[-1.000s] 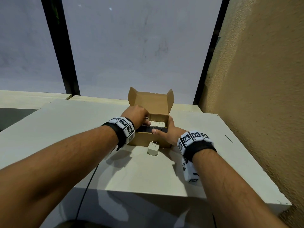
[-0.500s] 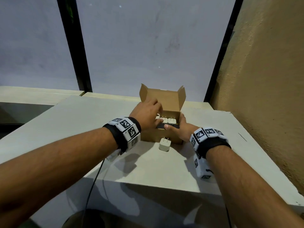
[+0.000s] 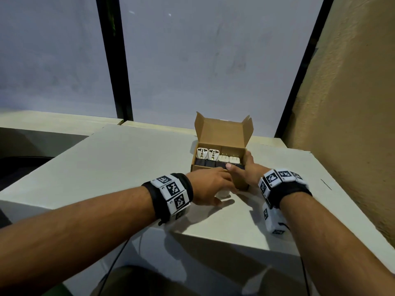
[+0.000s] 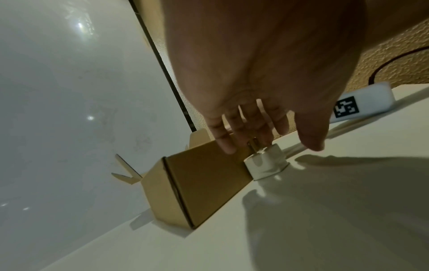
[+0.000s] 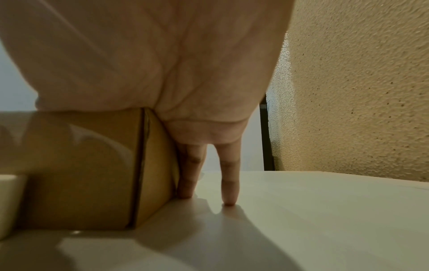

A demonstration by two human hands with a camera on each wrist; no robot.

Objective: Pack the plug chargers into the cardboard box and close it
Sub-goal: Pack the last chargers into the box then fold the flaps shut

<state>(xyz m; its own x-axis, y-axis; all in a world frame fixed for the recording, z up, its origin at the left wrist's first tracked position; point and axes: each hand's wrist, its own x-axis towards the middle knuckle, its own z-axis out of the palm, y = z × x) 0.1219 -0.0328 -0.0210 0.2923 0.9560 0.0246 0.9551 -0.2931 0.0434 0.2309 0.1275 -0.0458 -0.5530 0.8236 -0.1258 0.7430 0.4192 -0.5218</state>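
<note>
Last loose charger point(image 4: 266, 164) sits on the table point(image 3: 119, 167) right against the box point(image 4: 204, 176) front wall, prongs up. My left hand point(image 3: 210, 188) is over it, fingers point(image 4: 224, 141) spread wide and straight, tips at the prongs, nothing gripped yet as far as I can see in the wrist view. My right hand point(image 3: 245, 173) holds the box steady: palm and fingers point(image 5: 189, 172) flat on its right side wall, thumb hooked over the front rim onto the dark row inside. The pinky stands apart, tip on the table.

Handling, my read: the charger is a small hard plastic block, light, smooth and prob a bit slippery. It won't deform, so a firm pinch is ok. I'd take it by the two flat side faces w/ thumb and index, not by the prongs; they're thin metal and give poor purchase. It's tight to the box wall, so I may need to slide it toward me first to get a finger behind it. The box is thin cardboard, light even when loaded, and will skid if I push in w/o the right hand bracing.

Looks: the charger is white, squarish w/ rounded corners, two brass-coloured prongs on top. The box is plain brown, lid point(image 3: 224, 132) standing open at the back w/ side tabs up. Inside: two white adapters point(image 3: 207, 154) at back left showing socket faces, white chargers point(image 3: 229, 160) at back right prongs up, a dark row along the front. Can't tell for sure where the free slot is.
</note>
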